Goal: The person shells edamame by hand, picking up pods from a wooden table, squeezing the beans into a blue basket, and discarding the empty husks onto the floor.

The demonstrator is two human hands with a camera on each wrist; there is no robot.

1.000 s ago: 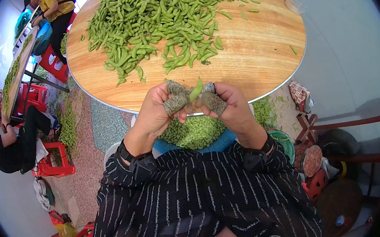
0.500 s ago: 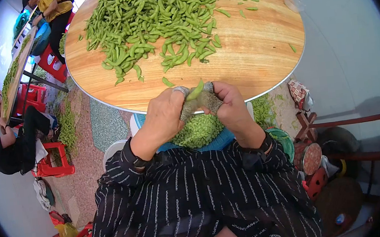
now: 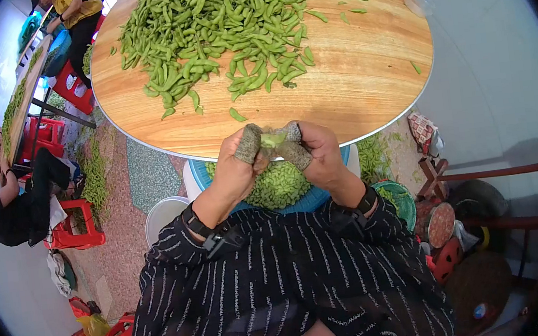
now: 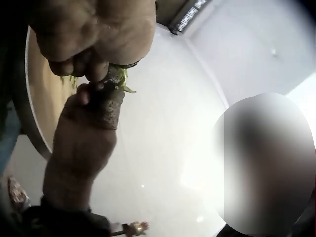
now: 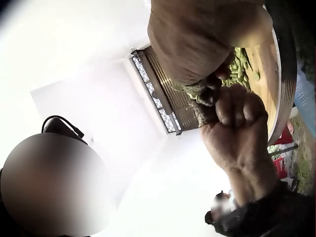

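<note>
Both hands meet above the near edge of the round wooden table, fabric guards on their thumbs and fingertips. Between them is a green soybean pod (image 3: 272,140), pinched by my left hand (image 3: 235,170) from one side and my right hand (image 3: 328,156) from the other. In the left wrist view a torn-looking green end of the pod (image 4: 124,81) sticks out between the fingers. Below the hands, shelled green beans (image 3: 277,187) fill a blue basin (image 3: 201,174). A single loose pod (image 3: 236,114) lies on the table just beyond my left hand.
A large heap of soybean pods (image 3: 215,29) covers the far part of the table (image 3: 364,73). A white bucket (image 3: 160,222) stands at left, a green basket (image 3: 404,203) at right. Two seated people and one standing person are by another table at far left.
The pod stuck up between the hands before; now it sits lower, mostly between the fingers. My left hand turned over and back. The loose pod on the table came into full view.
</note>
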